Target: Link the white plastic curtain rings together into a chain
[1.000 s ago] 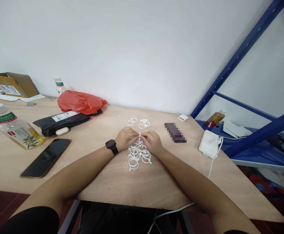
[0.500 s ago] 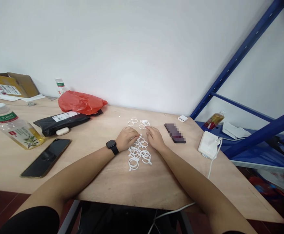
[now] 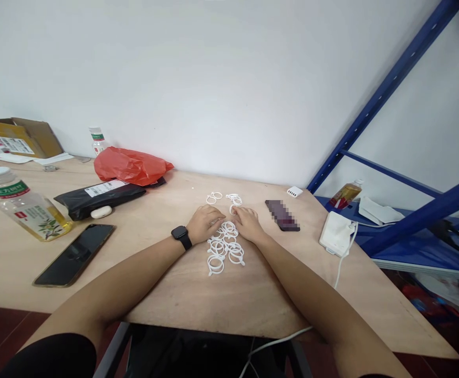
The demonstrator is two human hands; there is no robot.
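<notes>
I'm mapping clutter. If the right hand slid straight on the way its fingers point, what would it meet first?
Likely the loose rings just beyond the right hand, which may be touching them; depth is unclear.

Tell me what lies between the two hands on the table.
In the head view, a cluster of white rings lies between the left hand and the right hand, on the wooden table.

The wooden table (image 3: 166,283) bears white rings (image 3: 223,247), a phone (image 3: 74,254), a bottle (image 3: 24,207), a red bag (image 3: 131,165).
</notes>
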